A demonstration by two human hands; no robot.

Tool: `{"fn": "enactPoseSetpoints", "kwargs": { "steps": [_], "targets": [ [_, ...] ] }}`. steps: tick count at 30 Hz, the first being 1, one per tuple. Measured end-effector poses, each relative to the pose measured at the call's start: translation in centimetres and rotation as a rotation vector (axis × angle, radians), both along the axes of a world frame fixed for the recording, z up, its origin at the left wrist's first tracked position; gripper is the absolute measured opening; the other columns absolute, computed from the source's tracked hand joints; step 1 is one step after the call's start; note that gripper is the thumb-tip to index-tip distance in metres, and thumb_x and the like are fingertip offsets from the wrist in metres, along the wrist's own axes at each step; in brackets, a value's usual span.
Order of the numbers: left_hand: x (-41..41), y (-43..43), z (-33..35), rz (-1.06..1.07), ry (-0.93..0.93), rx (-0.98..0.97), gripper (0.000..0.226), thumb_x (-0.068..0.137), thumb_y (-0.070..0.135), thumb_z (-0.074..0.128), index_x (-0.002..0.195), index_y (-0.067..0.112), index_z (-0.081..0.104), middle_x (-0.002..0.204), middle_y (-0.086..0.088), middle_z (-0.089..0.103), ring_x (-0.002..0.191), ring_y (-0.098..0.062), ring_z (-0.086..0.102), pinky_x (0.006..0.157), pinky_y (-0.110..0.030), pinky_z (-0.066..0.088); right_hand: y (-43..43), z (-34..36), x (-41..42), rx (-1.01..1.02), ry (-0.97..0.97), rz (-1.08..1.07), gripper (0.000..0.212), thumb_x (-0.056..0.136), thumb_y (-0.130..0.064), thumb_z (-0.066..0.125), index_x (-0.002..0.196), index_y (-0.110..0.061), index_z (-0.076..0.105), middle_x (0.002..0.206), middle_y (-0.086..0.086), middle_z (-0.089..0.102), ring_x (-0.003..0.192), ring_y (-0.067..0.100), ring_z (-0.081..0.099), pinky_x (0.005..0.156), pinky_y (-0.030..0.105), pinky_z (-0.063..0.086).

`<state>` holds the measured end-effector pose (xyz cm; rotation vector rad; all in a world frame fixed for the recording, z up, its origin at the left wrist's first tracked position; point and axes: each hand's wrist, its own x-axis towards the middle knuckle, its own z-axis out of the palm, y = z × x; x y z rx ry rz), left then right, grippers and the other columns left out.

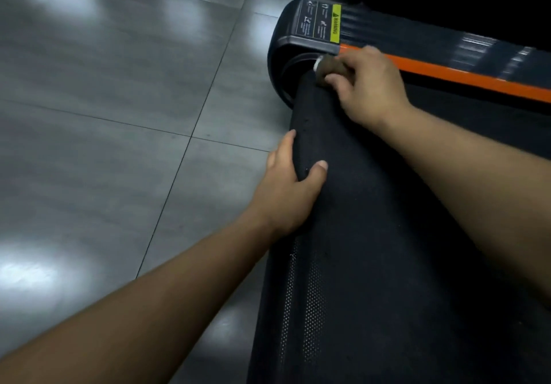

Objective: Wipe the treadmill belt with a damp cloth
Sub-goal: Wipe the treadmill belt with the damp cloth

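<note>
Two hands: your left hand [286, 196] grips the rounded end of the belt [387, 234], thumb on top and fingers [289, 140] wrapped over the edge toward the floor [104, 115]. Your right hand [366, 85] has its fingers closed round the cloth [328, 67].
Cloth: a brownish wad pressed on the belt's far corner, just beside the end cap [286, 26]. Whether it touches the orange strip [462, 78] you cannot tell.
Stage: probably wiping the belt's end, the left hand steadying or turning it.
Risk, cloth: the dark gap between belt and end cap sits right at the wad. If the belt rolls that way, a loose corner could be dragged in.
Risk, left hand: your fingers curl round the roller end. A hard pull could draw them under the belt and pinch them.
Risk, coverage: a tight wad touches little surface, so streaks may be left behind.
Edges: the end cap blocks any stroke further away from you, and the orange strip bounds the belt on the far side.
Room: the longest free stroke runs back along the rounded end toward your left hand, which then stands in the path. To the right the belt surface stretches on, while the floor lies open on the left.
</note>
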<state>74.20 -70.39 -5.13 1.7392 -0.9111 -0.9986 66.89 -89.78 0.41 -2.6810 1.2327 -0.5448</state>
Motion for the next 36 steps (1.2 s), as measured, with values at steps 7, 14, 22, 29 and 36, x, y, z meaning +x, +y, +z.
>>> {"fn": "enactPoseSetpoints", "kwargs": {
  "steps": [7,14,22,29,36],
  "targets": [
    [-0.3,0.0,-0.3,0.013,0.035,-0.024,0.089,0.081,0.064,0.057,0.158,0.031,0.026,0.156,0.002,0.040,0.139,-0.015,0.045,0.118,-0.041,0.037,4.0,0.4,-3.2,0.052,-0.004,0.196,0.028,0.086,-0.041,0.072,0.107,-0.023,0.071,0.102,0.000,0.062,0.095,0.014,0.056,0.081,0.024,0.039],
    [-0.1,-0.1,-0.4,0.024,0.019,0.006,0.094,0.069,0.073,0.052,0.154,0.038,0.029,0.150,0.005,0.049,0.133,-0.016,0.052,0.115,-0.042,0.041,2.9,-0.5,-1.9,-0.004,0.007,0.086,0.031,0.090,-0.053,0.059,0.095,-0.022,0.063,0.093,-0.001,0.055,0.083,0.020,0.053,0.070,0.031,0.037],
    [0.0,0.0,0.0,0.014,0.010,0.020,0.087,0.077,0.065,0.052,0.155,0.036,0.028,0.150,0.004,0.048,0.132,-0.014,0.051,0.116,-0.040,0.039,0.0,-0.3,-0.6,-0.050,-0.082,-0.138,0.037,0.092,-0.053,0.054,0.087,-0.018,0.066,0.080,-0.003,0.061,0.083,0.023,0.059,0.065,0.031,0.035],
    [-0.1,-0.1,-0.3,-0.011,0.071,0.013,0.101,0.069,0.074,0.051,0.158,0.035,0.023,0.156,0.004,0.042,0.140,-0.016,0.046,0.118,-0.042,0.036,2.4,0.2,-2.4,-0.063,0.031,0.216,0.029,0.091,-0.046,0.061,0.104,-0.023,0.073,0.095,0.003,0.065,0.090,0.023,0.060,0.075,0.033,0.044],
    [-0.7,1.7,-0.4,0.023,0.176,-0.053,0.049,0.078,0.059,0.062,0.122,0.070,0.044,0.144,0.011,0.054,0.133,-0.010,0.052,0.116,-0.042,0.040,4.7,-0.6,-2.1,-0.048,-0.044,0.112,0.032,0.090,-0.048,0.059,0.096,-0.020,0.072,0.089,0.003,0.066,0.087,0.024,0.061,0.074,0.034,0.046]
  ]
}}
